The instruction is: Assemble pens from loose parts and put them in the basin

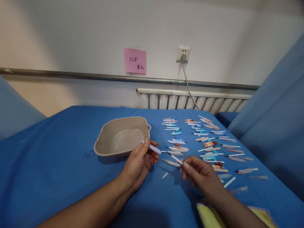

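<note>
A person's two hands work close together above a blue-covered bench (59, 164). The left hand (139, 163) is closed around the end of a white barrel (155, 149). The right hand (199, 172) pinches a thin white rod (174, 158) at its near end, with the rod's dark tip aimed at the barrel across a small gap. Both pieces are held clear of the cloth, just to the right of a shallow beige basin (111, 154) that looks empty.

The main risk seems to be the right hand's hold. The rod is slim and gripped only by the fingertips, so a slight twist could probably flick it loose into the rows of small parts (204, 142) just beyond, where it would be hard to pick out from its look-alikes. Either forearm, if it dropped low, could likely sweep those rows out of line. A short white piece (165, 175) lies loose on the cloth directly under the hands, within reach of a careless wrist.

The barrel is smooth, plain white and round. It is about as thick as a finger's tip and sticks out past the left fingers to the right. The rod is much thinner, straight and pale. From this view it cannot be told whether the barrel's open end faces the rod.
</note>
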A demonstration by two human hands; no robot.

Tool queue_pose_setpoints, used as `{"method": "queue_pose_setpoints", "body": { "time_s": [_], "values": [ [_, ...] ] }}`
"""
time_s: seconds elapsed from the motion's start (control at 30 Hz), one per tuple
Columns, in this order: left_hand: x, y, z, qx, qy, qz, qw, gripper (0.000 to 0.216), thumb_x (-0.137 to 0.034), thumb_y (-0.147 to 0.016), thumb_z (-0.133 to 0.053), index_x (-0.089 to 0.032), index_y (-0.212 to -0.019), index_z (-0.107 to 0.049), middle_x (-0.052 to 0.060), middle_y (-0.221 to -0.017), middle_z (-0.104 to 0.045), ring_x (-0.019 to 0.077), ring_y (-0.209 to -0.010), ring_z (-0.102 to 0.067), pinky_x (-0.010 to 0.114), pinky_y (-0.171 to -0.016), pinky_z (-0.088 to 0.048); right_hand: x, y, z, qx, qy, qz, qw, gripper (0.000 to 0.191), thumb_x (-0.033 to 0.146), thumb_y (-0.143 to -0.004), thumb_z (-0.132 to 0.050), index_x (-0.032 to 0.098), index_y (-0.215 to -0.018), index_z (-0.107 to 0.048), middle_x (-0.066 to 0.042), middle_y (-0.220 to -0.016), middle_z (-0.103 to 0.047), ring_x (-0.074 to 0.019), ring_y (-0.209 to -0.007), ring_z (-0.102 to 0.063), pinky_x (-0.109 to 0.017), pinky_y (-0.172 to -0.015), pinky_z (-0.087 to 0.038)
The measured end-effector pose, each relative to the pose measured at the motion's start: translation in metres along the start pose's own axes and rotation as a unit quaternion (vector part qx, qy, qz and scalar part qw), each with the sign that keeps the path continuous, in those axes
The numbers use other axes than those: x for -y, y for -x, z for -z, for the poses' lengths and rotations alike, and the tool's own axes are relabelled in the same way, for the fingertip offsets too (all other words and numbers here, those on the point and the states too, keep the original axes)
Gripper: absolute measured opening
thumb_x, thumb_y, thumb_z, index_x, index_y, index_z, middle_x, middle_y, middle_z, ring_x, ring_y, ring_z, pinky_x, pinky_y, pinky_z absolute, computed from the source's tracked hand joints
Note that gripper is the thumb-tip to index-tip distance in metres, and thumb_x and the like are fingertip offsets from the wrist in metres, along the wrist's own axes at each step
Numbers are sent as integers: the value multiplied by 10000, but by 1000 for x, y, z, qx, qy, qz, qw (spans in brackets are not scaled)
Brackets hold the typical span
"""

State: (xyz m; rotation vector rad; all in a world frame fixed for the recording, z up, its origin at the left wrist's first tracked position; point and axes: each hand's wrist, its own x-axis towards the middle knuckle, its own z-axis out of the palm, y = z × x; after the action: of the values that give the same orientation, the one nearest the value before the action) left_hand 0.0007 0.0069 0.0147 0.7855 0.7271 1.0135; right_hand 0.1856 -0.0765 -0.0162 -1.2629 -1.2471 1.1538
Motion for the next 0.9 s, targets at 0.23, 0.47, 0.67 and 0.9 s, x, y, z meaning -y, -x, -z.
{"method": "queue_pose_setpoints", "body": {
  "time_s": [0.23, 0.47, 0.67, 0.9],
  "values": [
    [1, -1, 1, -5, -17, -4, 1000, 243, -366, -809, -623, -129, -859, -633, 12, -635, -599, 89, -556, -544, 181, -521, -435, 0, -1, 0, 0, -3, -3, 1000, 341, 473, -862, -523, 164, -718, -548, 27, -586, -548, -65, -445, -384, -192, -435, -286],
    [1, -2, 0, -15, -32, -10, 999, 260, -383, -770, -655, -138, -849, -623, 1, -633, -595, 91, -542, -528, 192, -516, -419, 4, 2, -1, -14, -16, -12, 1000, 328, 478, -845, -546, 172, -728, -548, 19, -602, -573, -70, -439, -380, -199, -436, -287],
    [3, -3, 2, -15, -47, -11, 999, 259, -383, -784, -638, -133, -852, -622, 1, -632, -581, 90, -543, -521, 183, -491, -396, 7, 3, -1, -17, -10, -14, 1000, 321, 471, -845, -549, 172, -730, -549, 23, -602, -571, -71, -444, -388, -198, -442, -297],
    [6, -3, 4, -17, -56, -12, 998, 251, -379, -802, -618, -133, -848, -622, -7, -612, -567, 87, -537, -514, 178, -482, -387, 4, 2, 0, -11, -12, -10, 1000, 334, 482, -843, -547, 174, -714, -545, 28, -584, -562, -68, -429, -379, -195, -426, -289]
  ]
}}
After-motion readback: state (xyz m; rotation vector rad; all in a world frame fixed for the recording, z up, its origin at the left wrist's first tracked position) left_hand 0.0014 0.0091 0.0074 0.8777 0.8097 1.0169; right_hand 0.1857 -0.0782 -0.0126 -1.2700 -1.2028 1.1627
